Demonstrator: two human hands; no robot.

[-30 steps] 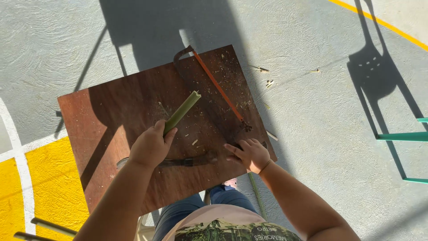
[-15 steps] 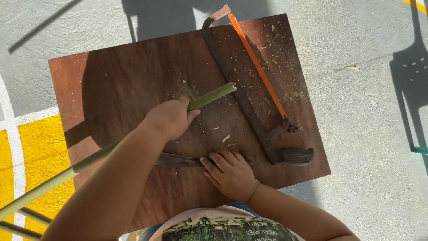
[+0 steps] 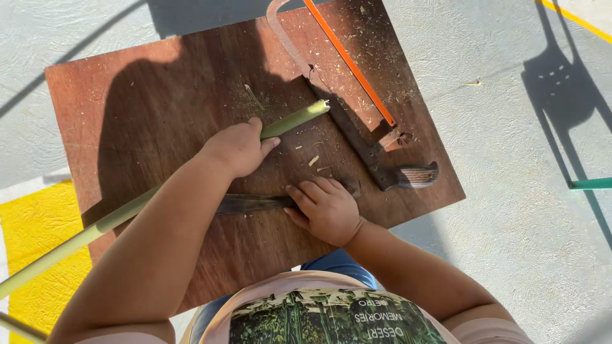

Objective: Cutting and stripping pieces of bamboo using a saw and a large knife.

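My left hand [image 3: 237,148] grips a long pale green stalk [image 3: 294,120] that lies slanted across a brown wooden board [image 3: 159,95]; its cut end points toward the upper right. My right hand [image 3: 326,209] closes over the handle of a dark-bladed knife [image 3: 245,204] lying flat on the board, blade pointing left. A hacksaw [image 3: 357,89] with an orange blade and dark handle lies on the board's right side, just beyond the stalk's tip.
Wood chips and sawdust are scattered over the board. The board rests on a grey concrete floor [image 3: 523,191] with a yellow painted patch [image 3: 32,223] at the left. A green bar [image 3: 590,184] and a chair's shadow lie at the right.
The view has closed in on the board. My right hand has moved onto the knife handle. My left hand still holds the stalk in the same spot.
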